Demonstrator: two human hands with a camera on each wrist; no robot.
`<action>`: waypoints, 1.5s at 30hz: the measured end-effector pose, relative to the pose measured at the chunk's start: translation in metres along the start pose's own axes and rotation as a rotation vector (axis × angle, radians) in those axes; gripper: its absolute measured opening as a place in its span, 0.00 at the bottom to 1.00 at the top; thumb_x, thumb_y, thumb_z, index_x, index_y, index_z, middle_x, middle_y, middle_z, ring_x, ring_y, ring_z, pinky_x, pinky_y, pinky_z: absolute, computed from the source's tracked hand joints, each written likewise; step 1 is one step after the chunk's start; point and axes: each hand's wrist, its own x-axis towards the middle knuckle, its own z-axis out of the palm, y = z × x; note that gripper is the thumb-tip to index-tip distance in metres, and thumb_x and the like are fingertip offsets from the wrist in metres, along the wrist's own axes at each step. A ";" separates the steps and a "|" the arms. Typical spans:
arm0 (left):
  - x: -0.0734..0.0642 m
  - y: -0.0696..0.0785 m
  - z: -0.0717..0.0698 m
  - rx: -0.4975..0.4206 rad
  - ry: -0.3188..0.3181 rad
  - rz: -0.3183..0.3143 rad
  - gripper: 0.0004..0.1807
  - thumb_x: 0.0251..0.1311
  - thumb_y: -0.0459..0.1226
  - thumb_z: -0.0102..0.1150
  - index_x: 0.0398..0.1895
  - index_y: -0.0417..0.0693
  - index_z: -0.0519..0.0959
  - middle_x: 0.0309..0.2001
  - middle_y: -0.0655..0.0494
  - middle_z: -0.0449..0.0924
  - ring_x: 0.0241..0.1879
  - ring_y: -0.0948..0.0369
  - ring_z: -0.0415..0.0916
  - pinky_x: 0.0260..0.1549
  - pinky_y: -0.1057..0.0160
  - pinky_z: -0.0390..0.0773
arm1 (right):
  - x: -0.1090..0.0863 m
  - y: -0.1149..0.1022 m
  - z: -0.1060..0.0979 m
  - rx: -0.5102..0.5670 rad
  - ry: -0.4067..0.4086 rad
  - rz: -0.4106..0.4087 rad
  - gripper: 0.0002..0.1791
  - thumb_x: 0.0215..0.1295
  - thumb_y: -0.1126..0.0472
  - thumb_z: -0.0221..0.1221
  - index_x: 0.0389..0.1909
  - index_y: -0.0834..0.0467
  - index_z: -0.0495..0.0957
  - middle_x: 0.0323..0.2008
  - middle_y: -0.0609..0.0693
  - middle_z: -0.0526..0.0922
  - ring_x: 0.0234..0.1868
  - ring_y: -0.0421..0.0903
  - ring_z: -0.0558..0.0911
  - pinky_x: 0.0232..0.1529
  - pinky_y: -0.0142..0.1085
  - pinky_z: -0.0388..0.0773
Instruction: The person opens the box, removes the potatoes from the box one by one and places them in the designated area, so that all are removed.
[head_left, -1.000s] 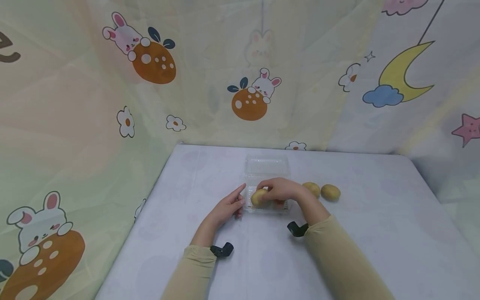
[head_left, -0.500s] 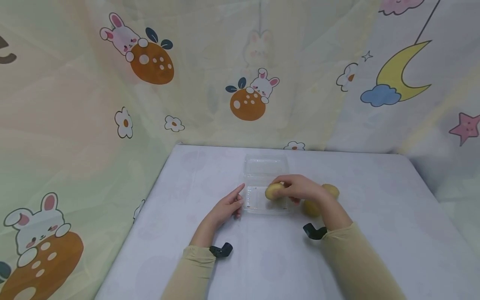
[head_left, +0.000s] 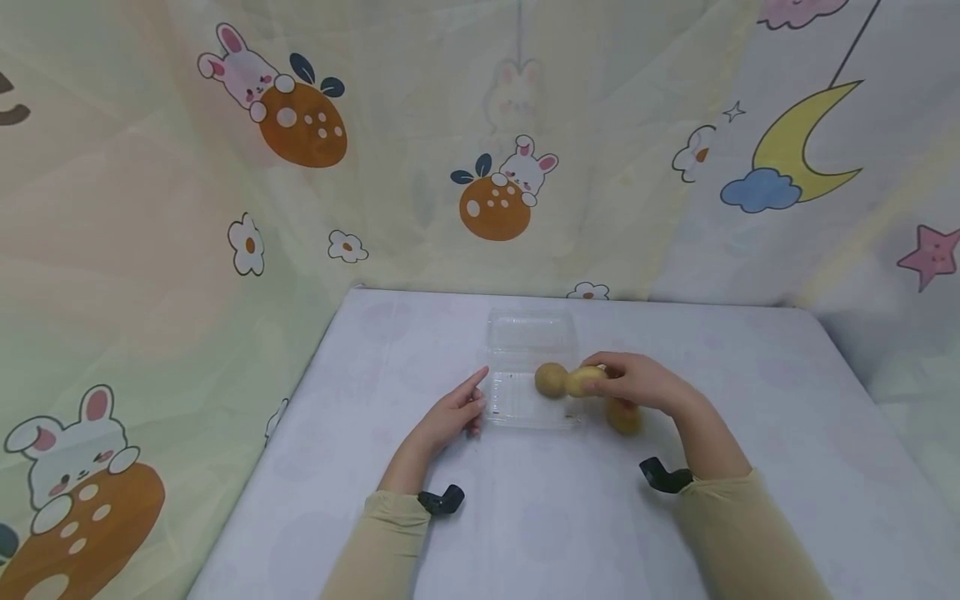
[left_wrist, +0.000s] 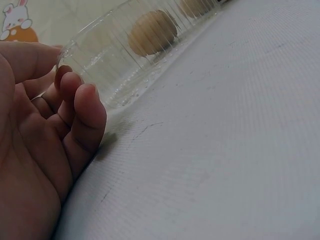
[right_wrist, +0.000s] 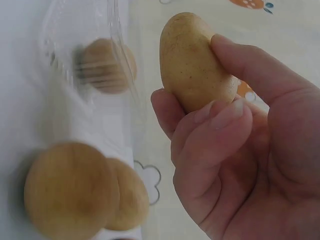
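Note:
My right hand grips a yellow-brown potato between thumb and fingers, above the right edge of a clear plastic clamshell box. The box lies with its lid folded back, and one potato sits inside it. In the left wrist view this potato shows through the clear wall. Just right of the box, another potato lies on the table, partly under my right hand. My left hand rests at the box's left side, index finger straight and touching its edge, the other fingers loosely bent.
The box's clear lid lies flat toward the back of the white cloth-covered table. In the right wrist view, two potatoes stand close together beside the box. A printed curtain hangs behind the table.
My right hand has moved right with its potato, from over the box's left part to its right edge. The potato in the box, hidden before, now shows. My left hand stays put.

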 end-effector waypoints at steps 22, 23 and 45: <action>0.000 -0.001 0.001 -0.004 0.008 -0.018 0.31 0.72 0.42 0.51 0.75 0.75 0.58 0.37 0.54 0.69 0.29 0.59 0.73 0.33 0.60 0.80 | -0.043 0.045 -0.019 0.100 0.092 0.055 0.27 0.62 0.38 0.62 0.58 0.47 0.74 0.26 0.53 0.71 0.19 0.48 0.72 0.23 0.44 0.76; 0.000 -0.001 0.001 -0.005 0.008 -0.019 0.31 0.72 0.42 0.51 0.75 0.75 0.58 0.37 0.55 0.69 0.29 0.59 0.73 0.33 0.60 0.80 | -0.045 0.047 -0.019 0.102 0.096 0.056 0.27 0.62 0.38 0.62 0.57 0.46 0.75 0.25 0.53 0.71 0.19 0.48 0.72 0.23 0.44 0.76; 0.000 0.001 0.002 0.003 0.011 -0.003 0.30 0.73 0.43 0.50 0.75 0.72 0.59 0.37 0.55 0.69 0.29 0.60 0.73 0.32 0.61 0.80 | -0.072 0.095 -0.026 0.131 0.085 0.114 0.29 0.68 0.42 0.58 0.62 0.54 0.67 0.25 0.53 0.72 0.21 0.46 0.73 0.22 0.39 0.74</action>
